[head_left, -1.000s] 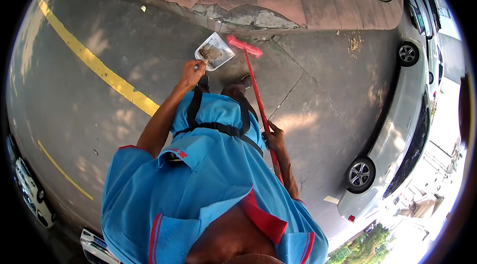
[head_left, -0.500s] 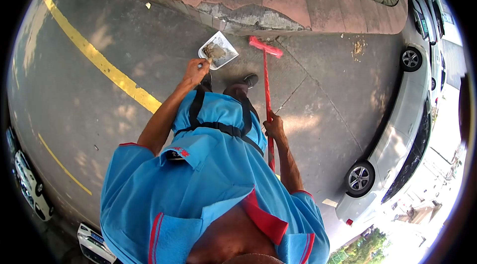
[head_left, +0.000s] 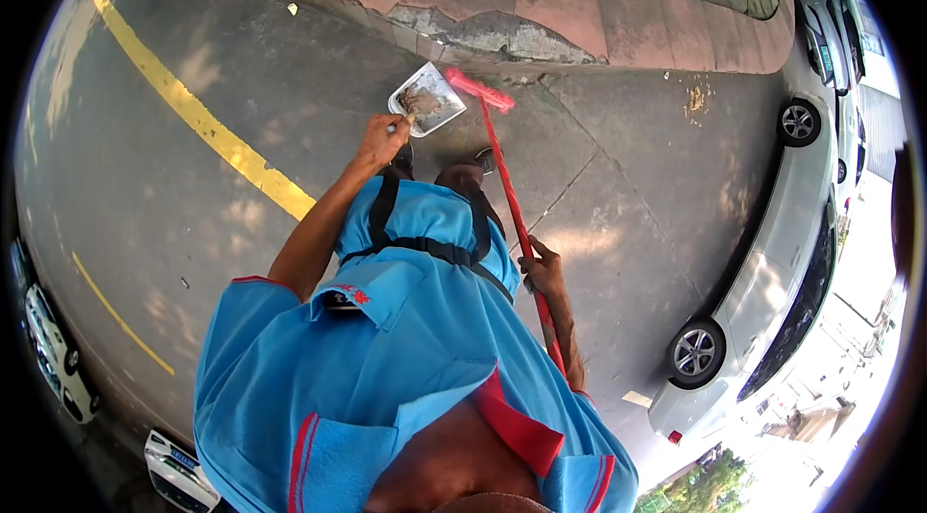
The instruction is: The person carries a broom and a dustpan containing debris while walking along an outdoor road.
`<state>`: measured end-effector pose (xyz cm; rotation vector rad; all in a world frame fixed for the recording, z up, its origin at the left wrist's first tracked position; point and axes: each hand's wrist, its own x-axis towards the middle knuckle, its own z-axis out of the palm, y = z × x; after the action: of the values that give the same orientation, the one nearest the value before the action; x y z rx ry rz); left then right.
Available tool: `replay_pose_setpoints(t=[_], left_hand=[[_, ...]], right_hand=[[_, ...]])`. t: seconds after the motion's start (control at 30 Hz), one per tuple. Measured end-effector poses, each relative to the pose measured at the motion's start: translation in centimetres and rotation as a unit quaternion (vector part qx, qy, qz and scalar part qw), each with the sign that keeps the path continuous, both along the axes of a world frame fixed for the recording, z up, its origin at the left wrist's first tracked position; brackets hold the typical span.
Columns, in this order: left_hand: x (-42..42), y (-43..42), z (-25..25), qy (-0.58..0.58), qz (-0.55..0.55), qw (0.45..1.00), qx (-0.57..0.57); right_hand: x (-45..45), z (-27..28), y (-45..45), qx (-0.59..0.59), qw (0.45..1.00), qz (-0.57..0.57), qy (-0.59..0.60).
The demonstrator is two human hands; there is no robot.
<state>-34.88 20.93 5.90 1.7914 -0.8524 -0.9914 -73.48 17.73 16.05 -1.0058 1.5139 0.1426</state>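
Head view — the white dustpan (head_left: 439,105) is gripped at its handle by the left hand (head_left: 383,140), debris (head_left: 416,101) heaped inside; the red broom (head_left: 502,158) is clasped in the right hand (head_left: 544,268) — its bristles placed just beside the pan, near the kerb (head_left: 492,32).

Grey, sun-dappled pavement (head_left: 637,291) stretches beside a pinkish curb, crossed by thin cracks, a broad yellow painted line (head_left: 188,105) and a narrower yellow stripe (head_left: 121,320). The head of a red broom (head_left: 480,89) is just beside a white plastic dustpan (head_left: 442,93) bearing brown debris; whether either touches the ground is unclear. Near the curb, loose tan debris (head_left: 695,99) lies scattered at right, and a small pale yellow scrap (head_left: 293,9) sits at upper left. A tiny pale fragment (head_left: 184,282) rests between the yellow markings. A silver car (head_left: 787,213) stands on its wheels along the right side.
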Motion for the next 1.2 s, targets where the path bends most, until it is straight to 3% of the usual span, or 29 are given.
replay_pose_setpoints(t=[0.13, 0.27, 0.33, 0.53, 0.6, 0.63, 0.67, 0.73, 0.93, 1.07, 1.2], left_hand=[[-0.1, 0.0, 0.3, 0.008, -0.002, 1.000, 0.000], [-0.1, 0.0, -1.0, 0.027, 0.007, 1.000, 0.004], [0.0, 0.1, -0.1, 0.010, 0.001, 1.000, 0.006], [-0.1, 0.2, -0.8, 0.042, 0.015, 0.999, 0.007], [0.1, -0.3, -0.9, 0.032, 0.007, 0.999, 0.006], [0.0, -0.1, -1.0, 0.030, 0.001, 1.000, 0.000], [0.0, 0.0, -1.0, 0.026, -0.004, 1.000, -0.008], [0.1, 0.1, -1.4, 0.008, -0.005, 1.000, -0.020], [0.6, 0.2, -1.0, 0.011, -0.005, 1.000, -0.012], [0.3, 0.0, -0.3, 0.016, 0.007, 1.000, 0.000], [0.4, -0.1, -0.3, 0.024, 0.004, 1.000, 0.006]], right_hand=[[-0.4, -2.1, -2.1, -0.041, 0.996, -0.062, 0.050], [0.9, -7.2, -3.9, -0.128, 0.986, 0.008, 0.108], [1.9, -8.1, -4.0, -0.110, 0.986, 0.047, 0.117], [4.0, -3.0, -1.0, -0.067, 0.980, 0.172, 0.081], [3.1, -5.2, 1.0, -0.249, 0.939, 0.238, 0.019], [3.0, -4.3, 0.9, -0.130, 0.974, 0.182, 0.043], [2.9, -3.4, 0.8, -0.129, 0.974, 0.181, 0.044], [2.5, -1.8, 0.4, -0.009, 0.995, 0.095, 0.014], [0.8, 0.0, 0.1, -0.004, 1.000, -0.029, 0.009], [0.9, -1.8, -2.1, -0.035, 0.996, -0.068, 0.041], [2.2, -4.2, -4.1, -0.095, 0.991, 0.014, 0.090]])
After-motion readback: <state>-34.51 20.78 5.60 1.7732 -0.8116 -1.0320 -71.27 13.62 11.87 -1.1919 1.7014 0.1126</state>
